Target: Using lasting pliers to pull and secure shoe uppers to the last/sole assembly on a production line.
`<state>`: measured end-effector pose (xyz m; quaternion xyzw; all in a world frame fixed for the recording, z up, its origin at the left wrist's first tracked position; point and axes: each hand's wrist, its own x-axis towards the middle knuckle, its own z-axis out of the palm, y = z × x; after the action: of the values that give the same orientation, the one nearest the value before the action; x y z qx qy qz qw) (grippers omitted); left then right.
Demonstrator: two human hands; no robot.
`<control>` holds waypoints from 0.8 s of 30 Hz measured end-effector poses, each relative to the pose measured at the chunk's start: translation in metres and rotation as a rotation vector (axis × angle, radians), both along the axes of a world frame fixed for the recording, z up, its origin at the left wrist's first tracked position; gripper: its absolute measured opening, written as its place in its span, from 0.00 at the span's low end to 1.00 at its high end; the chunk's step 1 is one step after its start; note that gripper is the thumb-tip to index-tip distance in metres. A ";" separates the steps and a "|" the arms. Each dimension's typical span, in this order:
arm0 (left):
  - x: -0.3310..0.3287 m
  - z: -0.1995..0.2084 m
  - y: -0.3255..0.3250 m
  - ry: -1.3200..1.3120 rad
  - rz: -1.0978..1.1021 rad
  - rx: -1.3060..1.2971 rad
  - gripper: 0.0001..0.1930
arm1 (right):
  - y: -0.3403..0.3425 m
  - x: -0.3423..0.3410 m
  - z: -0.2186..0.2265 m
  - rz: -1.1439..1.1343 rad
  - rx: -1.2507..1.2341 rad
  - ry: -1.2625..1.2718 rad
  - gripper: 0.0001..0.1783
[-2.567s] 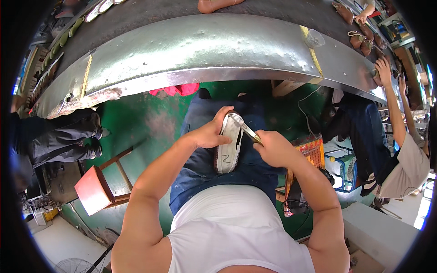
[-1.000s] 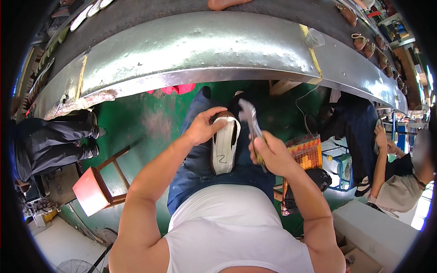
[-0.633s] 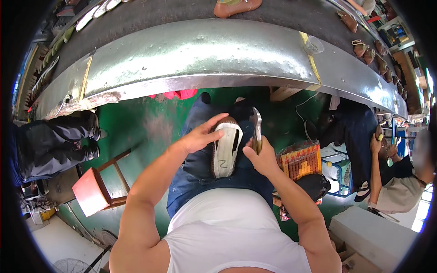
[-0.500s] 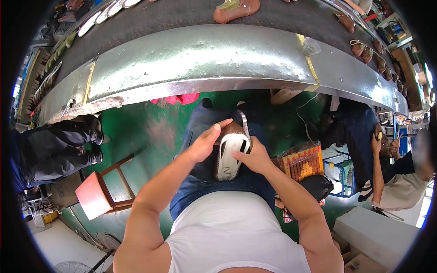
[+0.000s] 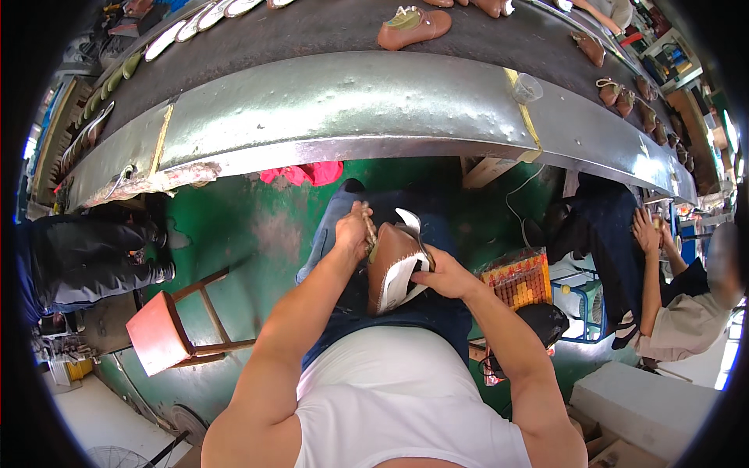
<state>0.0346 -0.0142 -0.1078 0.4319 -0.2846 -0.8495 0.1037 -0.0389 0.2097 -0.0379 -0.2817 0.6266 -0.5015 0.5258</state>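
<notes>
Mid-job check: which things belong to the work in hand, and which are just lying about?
In the work:
brown shoe, held by the right hand; the left hand is at its side
metal tool, jutting past the shoe, handle hidden

Just lying about:
red stool
pink cloth, partly hidden by the bench
clear cup
second brown shoe

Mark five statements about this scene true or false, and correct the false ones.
1. The right hand grips a brown leather shoe. True.
2. A clear plastic cup is at the workbench edge. True.
3. The left hand rests on the workbench. False: the left hand is down beside the brown leather shoe.
4. A silver tool head shows beside that shoe. True.
5. The red-topped stool is on the person's right. False: the stool is on the left.
</notes>
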 end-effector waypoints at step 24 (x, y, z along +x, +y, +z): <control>0.074 0.033 0.032 0.206 -0.713 -0.330 0.40 | 0.026 0.002 0.018 -0.411 0.211 -0.054 0.14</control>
<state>0.1082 0.0174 -0.0747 0.1962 -0.5374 -0.8139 -0.1015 -0.0369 0.2355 -0.0197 -0.0779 0.7054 -0.5373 0.4558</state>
